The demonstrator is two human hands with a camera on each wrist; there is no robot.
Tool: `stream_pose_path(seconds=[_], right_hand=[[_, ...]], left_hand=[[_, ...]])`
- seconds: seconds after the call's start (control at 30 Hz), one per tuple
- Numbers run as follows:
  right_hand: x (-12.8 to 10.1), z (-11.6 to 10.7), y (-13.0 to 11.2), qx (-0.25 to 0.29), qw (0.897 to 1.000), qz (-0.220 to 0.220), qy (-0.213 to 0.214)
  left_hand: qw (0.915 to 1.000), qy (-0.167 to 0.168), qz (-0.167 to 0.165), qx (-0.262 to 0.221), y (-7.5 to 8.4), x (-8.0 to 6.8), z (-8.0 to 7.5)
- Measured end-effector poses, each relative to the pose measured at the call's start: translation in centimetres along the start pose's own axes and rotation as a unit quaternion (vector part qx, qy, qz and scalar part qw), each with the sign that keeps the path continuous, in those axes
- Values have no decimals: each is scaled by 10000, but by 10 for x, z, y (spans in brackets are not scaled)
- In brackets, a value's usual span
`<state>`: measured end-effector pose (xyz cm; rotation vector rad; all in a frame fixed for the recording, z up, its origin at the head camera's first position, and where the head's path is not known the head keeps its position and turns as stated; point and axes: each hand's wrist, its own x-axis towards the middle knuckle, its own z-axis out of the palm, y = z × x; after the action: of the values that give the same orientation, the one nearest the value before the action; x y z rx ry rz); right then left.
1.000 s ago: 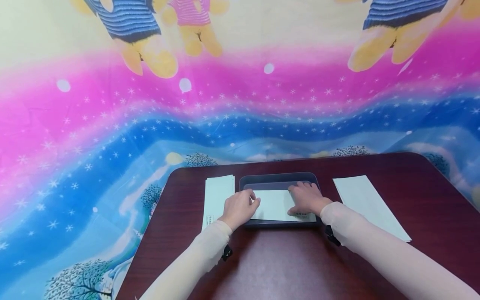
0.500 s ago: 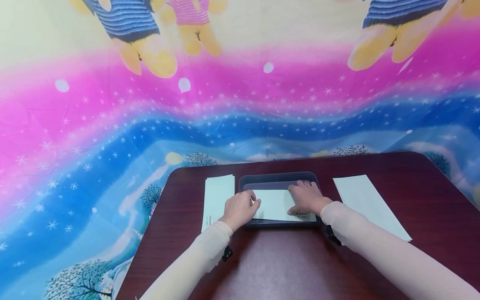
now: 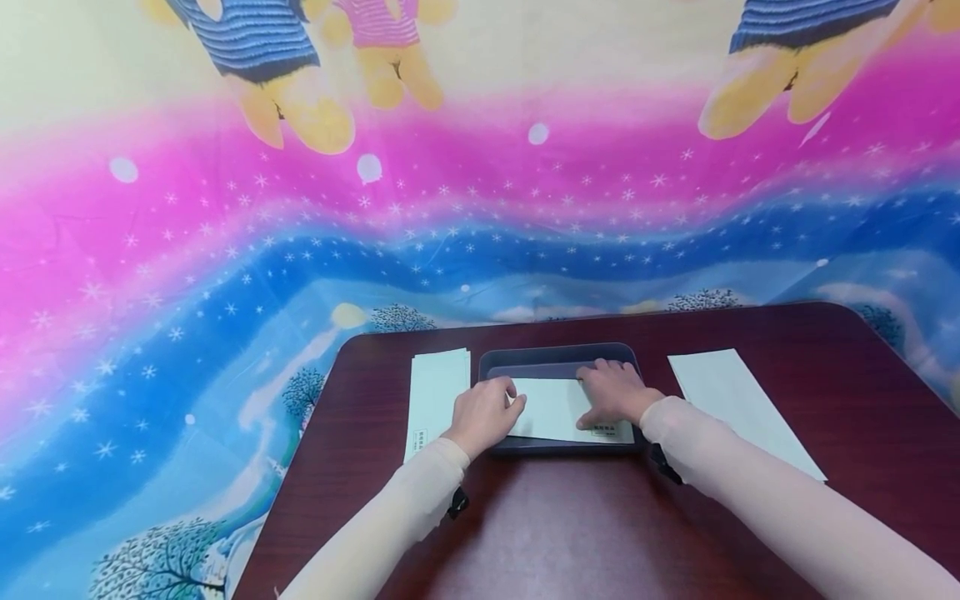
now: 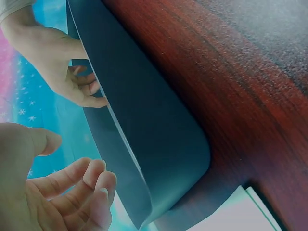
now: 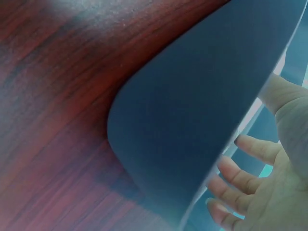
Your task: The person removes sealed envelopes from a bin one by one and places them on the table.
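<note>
One patterned cloth [image 3: 480,192] fills the upper part of the head view, and below it stands one dark red-brown table [image 3: 555,533] with a wood grain. Two pale sleeves [image 3: 780,492] come in from the lower left and lower right corners. One dark grey tray [image 3: 555,357] with rounded corners sits at the centre of the table. Pale papers lie in three places: the right paper group [image 3: 746,408] slants at the right of the frame, the left paper group [image 3: 438,392] lies left of the tray with several edges showing, and the middle paper [image 3: 547,408] lies crosswise in the tray, toward its near side. How many sheets each place holds cannot be told. Two hands are at the tray. The right hand [image 3: 611,396] spreads over the right end of the middle paper, fingers extended and thumb apart. The left hand [image 3: 483,412] is at the other end, fingers loosely bent around nothing; whether it touches the paper cannot be told. The middle paper is a flat, whitish-green oblong with straight edges and small dark printing [image 3: 603,429] at its lower right corner.
</note>
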<state>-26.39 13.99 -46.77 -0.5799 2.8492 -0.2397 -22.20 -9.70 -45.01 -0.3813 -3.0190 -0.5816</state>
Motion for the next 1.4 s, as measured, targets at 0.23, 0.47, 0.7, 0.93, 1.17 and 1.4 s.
stream_pose_path(seconds=[0.23,0.47,0.7,0.93,1.17,1.4], right_hand=[[2,0,2,155,9999,10,27],[3,2,4,273,9996,-13,-50],[6,0,2,265,9994,2,-202],[7,-1,1,296,9993,24,-231],[8,-3,0,312,9993,10,-228],[10,-3,0,348,9989,69,-315]], left_hand=[[10000,47,14,-36,3,2,-2],[10000,-31,-10,22,3,2,-2],[10000,-36,-19,53,4,1,-1],[9999,-25,3,99,3,1,0],[9999,-42,17,125,2,2,1],[9998,-85,29,159,1,3,3]])
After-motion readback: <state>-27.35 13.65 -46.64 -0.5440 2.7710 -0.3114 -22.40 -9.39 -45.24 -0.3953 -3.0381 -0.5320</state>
